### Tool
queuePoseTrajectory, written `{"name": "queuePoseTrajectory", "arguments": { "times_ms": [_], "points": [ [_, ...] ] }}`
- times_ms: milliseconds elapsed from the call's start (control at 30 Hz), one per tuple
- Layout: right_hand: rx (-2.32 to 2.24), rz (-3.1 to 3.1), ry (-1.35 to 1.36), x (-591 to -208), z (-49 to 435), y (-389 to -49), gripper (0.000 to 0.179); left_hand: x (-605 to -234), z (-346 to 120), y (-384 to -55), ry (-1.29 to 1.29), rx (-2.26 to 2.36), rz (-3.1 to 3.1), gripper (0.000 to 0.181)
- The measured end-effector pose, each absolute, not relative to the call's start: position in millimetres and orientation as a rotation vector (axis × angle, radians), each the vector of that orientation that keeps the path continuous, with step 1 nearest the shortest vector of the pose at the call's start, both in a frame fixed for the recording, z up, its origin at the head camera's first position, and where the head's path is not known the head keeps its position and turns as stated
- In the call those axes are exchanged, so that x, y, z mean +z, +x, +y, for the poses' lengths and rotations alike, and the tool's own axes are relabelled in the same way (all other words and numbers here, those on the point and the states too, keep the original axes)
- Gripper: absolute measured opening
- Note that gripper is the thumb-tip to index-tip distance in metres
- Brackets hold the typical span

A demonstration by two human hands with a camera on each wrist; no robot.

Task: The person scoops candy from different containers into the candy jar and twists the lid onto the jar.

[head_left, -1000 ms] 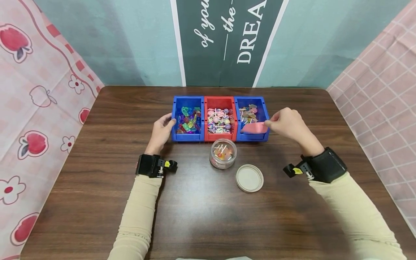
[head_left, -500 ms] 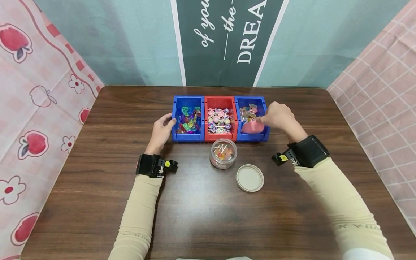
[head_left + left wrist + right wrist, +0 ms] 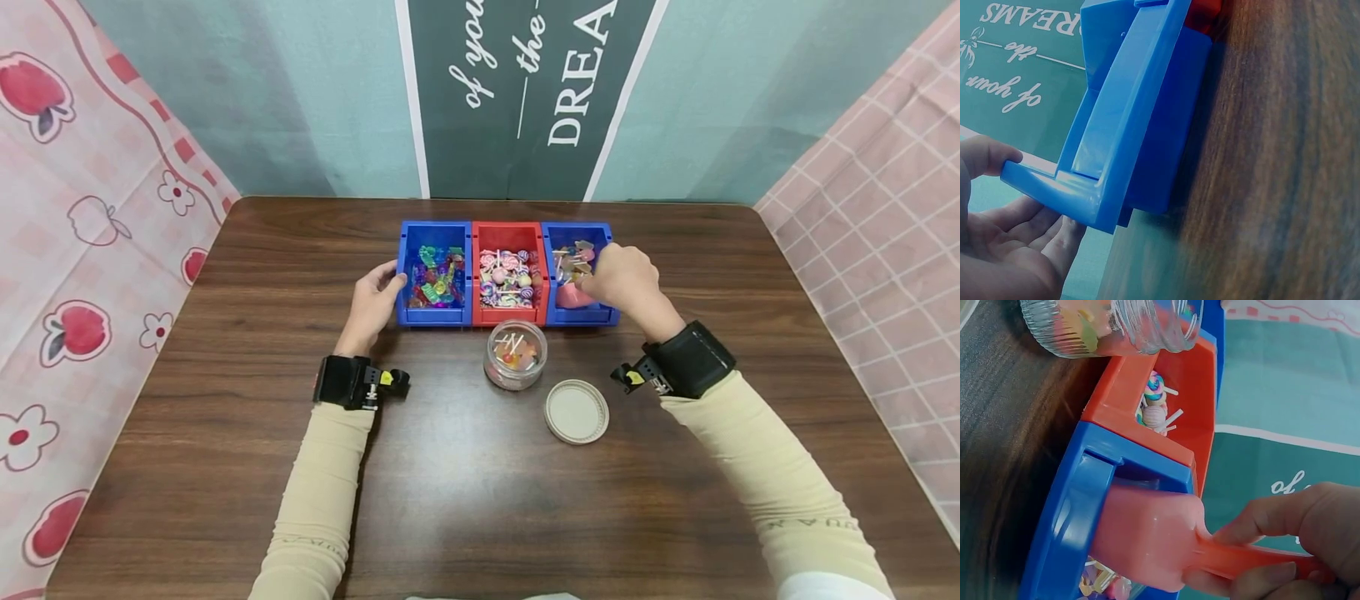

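Observation:
My left hand (image 3: pixel 371 302) holds the side wall of the left blue bin (image 3: pixel 435 317), with the thumb at the rim and the fingers against the outside, as the left wrist view shows. That bin contains colourful translucent pieces (image 3: pixel 438 287). My right hand (image 3: pixel 624 279) grips the handle of a pink scoop (image 3: pixel 1147 534). The scoop's head is down in the right blue bin (image 3: pixel 583 317), over small candy-like pieces (image 3: pixel 576 257), and partly covers them. Between the two stands a red bin (image 3: pixel 508 317) of miniature lollipops (image 3: pixel 508 279).
In front of the red bin stands an uncapped clear jar (image 3: pixel 514 357) with lollipop-like pieces inside. A round pale lid (image 3: pixel 576 412) lies right of it on the wooden table (image 3: pixel 465 483). A printed cloth backdrop (image 3: pixel 315 108) rises behind the bins.
My right hand has moved left with the scoop, from the right bin's outer edge to over its interior, and the scoop's head has tilted. The left hand has stayed in place.

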State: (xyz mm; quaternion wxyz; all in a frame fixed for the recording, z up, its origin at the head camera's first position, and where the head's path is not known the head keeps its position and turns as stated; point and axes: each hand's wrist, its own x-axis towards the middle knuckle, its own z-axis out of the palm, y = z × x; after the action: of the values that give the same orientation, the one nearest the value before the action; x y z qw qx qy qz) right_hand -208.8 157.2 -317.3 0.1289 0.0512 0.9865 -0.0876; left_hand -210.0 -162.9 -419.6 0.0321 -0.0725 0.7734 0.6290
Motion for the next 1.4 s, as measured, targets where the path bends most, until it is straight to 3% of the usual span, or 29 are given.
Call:
{"name": "queuePoseTrajectory", "arguments": {
  "times_ms": [633,1400],
  "points": [
    [-0.280,2.879,0.153,-315.1,159.5,-206.1,0.047,-418.4,-162.1,-211.3,-0.233,1.944,2.364,0.045],
    [-0.421,3.010,0.096,-342.2,159.8,-196.8,0.038,-418.8,-161.0,-210.3,-0.239,1.949,2.368,0.045]
  ]
}}
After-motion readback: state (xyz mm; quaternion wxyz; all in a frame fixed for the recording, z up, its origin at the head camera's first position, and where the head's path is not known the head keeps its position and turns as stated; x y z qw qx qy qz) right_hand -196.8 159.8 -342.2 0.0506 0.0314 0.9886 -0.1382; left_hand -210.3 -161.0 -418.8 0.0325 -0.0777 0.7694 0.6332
